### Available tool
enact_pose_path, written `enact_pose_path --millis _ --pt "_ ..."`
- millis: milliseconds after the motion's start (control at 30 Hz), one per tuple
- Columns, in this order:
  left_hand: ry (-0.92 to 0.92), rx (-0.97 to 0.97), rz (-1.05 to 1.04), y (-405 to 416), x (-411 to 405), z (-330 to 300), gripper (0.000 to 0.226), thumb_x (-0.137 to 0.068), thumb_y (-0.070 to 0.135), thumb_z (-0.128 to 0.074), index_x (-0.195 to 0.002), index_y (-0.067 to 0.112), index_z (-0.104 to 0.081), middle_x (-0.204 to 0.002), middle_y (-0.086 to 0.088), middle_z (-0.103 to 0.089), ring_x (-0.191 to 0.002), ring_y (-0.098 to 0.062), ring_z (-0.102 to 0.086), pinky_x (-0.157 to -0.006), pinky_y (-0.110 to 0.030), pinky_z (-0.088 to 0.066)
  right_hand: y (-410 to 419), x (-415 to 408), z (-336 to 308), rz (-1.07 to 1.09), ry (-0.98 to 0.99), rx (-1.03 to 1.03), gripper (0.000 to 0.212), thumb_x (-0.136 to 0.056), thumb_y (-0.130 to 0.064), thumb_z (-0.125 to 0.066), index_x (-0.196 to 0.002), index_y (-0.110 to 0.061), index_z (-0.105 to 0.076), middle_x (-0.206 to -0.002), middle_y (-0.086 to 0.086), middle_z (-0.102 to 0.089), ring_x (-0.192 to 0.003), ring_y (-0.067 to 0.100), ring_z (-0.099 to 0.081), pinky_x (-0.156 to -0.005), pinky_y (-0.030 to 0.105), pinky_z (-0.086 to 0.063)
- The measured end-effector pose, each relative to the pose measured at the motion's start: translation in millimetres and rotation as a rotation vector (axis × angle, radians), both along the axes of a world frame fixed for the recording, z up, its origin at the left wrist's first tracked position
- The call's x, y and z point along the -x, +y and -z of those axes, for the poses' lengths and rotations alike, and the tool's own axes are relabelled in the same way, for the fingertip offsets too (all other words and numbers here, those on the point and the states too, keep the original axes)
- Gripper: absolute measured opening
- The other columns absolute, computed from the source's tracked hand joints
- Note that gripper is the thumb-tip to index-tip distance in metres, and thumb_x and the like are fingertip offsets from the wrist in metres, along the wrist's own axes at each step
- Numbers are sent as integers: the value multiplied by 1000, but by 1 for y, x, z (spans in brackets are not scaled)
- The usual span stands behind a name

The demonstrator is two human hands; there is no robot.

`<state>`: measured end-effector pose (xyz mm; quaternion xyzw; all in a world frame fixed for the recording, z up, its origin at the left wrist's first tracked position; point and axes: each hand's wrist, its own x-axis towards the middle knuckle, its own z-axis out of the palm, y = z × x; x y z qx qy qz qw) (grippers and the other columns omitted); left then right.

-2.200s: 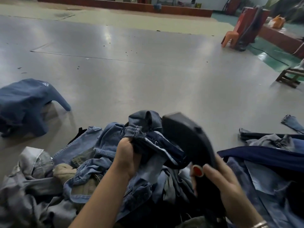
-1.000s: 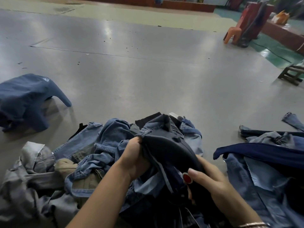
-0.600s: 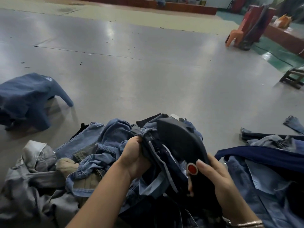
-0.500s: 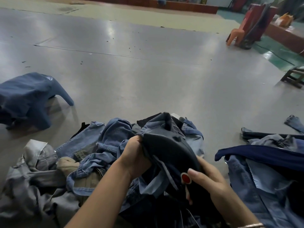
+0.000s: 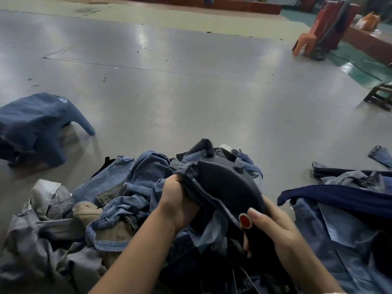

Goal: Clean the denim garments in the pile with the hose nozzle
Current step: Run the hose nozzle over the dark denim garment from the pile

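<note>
A heap of blue and grey denim garments (image 5: 118,200) lies on the floor in front of me. My left hand (image 5: 177,200) grips a bunched fold of a dark denim garment (image 5: 191,164) at the top of the heap. My right hand (image 5: 275,228) holds the black hose nozzle (image 5: 224,185) by its handle, with the thumb lying beside its red button (image 5: 245,220). The nozzle's broad head lies pressed against the fold that the left hand holds. Its hose is hidden among the clothes.
More denim pieces (image 5: 350,209) lie at the right, and one blue garment (image 5: 36,124) lies apart on the grey floor (image 5: 191,92) at the left. An orange chair (image 5: 303,43) and a low wooden stool (image 5: 381,96) stand far right.
The nozzle head rocked up off the garment and came back down onto the fold. My left hand kept its grip on the dark denim throughout.
</note>
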<state>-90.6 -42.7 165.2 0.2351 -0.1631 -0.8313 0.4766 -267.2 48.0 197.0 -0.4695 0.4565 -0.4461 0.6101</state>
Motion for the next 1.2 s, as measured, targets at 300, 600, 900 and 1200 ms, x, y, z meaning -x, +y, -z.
enact_pose_path --millis 300,600,900,1200 --pt "4 -106 62 8 16 5 52 -75 18 -44 -119 -2 -64 -120 -20 -44 -110 -33 -40 -114 -48 -23 -9 -6 6 368 -96 -41 31 -72 -48 -71 -78 -18 -64 -59 15 -57 -44 26 -53 -42 31 -46" --pt "-42 -32 48 12 17 2 50 -77 22 -44 -116 2 -67 -124 -25 -59 -108 -36 -57 -103 -47 -42 -3 -4 -1 119 -41 -73 25 -74 -42 -72 -82 -19 -65 -64 16 -57 -47 28 -55 -43 32 -46" --pt "-32 -163 -35 -2 7 1 51 -79 24 -40 -111 -4 -68 -115 -23 -65 -101 -36 -64 -99 -47 -44 -8 6 -3 183 -381 -85 56 -66 -48 -77 -84 2 -61 -63 21 -55 -47 27 -51 -44 29 -45" --pt "-215 -85 109 16 19 2 43 -71 20 -42 -88 -2 -75 -92 -24 -68 -83 -35 -66 -85 -45 -54 -21 -11 12 519 -192 69 24 -82 -37 -62 -102 -24 -63 -76 8 -64 -53 21 -59 -45 29 -50"
